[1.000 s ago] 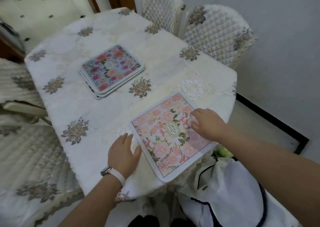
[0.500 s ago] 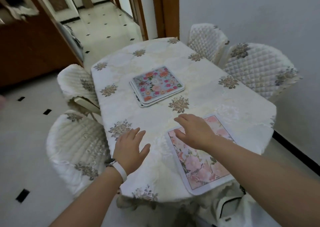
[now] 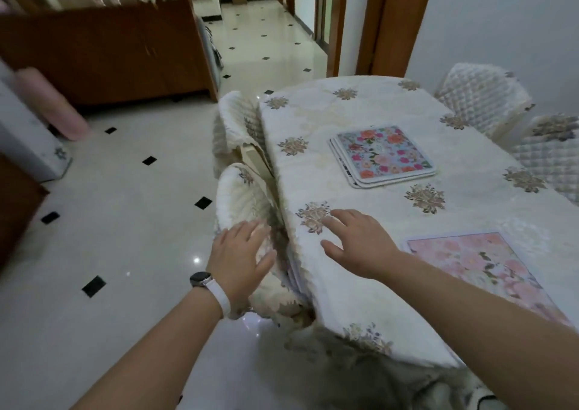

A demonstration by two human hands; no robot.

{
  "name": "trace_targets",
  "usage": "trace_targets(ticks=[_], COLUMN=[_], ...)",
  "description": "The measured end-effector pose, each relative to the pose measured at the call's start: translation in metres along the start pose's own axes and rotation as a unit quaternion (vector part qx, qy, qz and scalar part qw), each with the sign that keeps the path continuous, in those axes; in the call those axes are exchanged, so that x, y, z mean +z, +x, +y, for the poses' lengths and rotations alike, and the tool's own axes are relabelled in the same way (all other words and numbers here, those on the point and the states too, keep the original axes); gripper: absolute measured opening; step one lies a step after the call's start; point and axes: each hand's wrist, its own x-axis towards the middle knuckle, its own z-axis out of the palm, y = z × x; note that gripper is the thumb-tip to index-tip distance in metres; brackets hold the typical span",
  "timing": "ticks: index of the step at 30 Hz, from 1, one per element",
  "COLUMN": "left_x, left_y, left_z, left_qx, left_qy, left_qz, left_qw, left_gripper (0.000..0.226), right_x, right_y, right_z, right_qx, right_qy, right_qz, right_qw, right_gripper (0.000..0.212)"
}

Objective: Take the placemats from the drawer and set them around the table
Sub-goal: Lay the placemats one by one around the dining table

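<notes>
A pink floral placemat lies flat near the table's near right edge. A stack of blue floral placemats sits in the middle of the table, which wears a cream cloth with brown flower motifs. My right hand hovers open over the cloth, left of the pink mat and apart from it. My left hand, a white watch on its wrist, is open beyond the table's left edge, over the back of a quilted chair. Neither hand holds anything.
A second quilted chair is tucked in on the left side; two more stand on the far right by the wall. A wooden sideboard stands at the back left. Tiled floor spreads to the left.
Both hands have come off the pink placemat and moved left. The view has swung left, showing the floor and sideboard; the pink mat stays where it lay.
</notes>
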Motion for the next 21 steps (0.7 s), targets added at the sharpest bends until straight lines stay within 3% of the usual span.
trace_targets(ticks=[4,9,14,21], left_x=[-0.026,-0.056,-0.085,-0.097], left_y=[-0.022,-0.041,-0.053,-0.04], left_z=[-0.09,-0.193,-0.247,-0.296], left_qx=[-0.012,-0.024,0.017,-0.002], left_qy=[0.002,-0.002,-0.028,-0.005], left_qz=[0.022,0.025,0.076,0.074], left_qw=[1.0,0.999,0.997,0.997], left_gripper=[0.055,0.052,0.041,0.044], right_x=[0.005,0.001,-0.006,-0.009], right_y=[0.037,0.081,0.112,0.16], right_z=[-0.087,-0.171,-0.218,-0.251], right_qx=[-0.001,0.023,0.009,-0.01], right_qy=[0.0,0.011,0.005,0.003], right_qz=[0.0,0.013,0.009,0.019], right_qw=[1.0,1.0,1.0,1.0], right_gripper=[0.063,0.052,0.057,0.069])
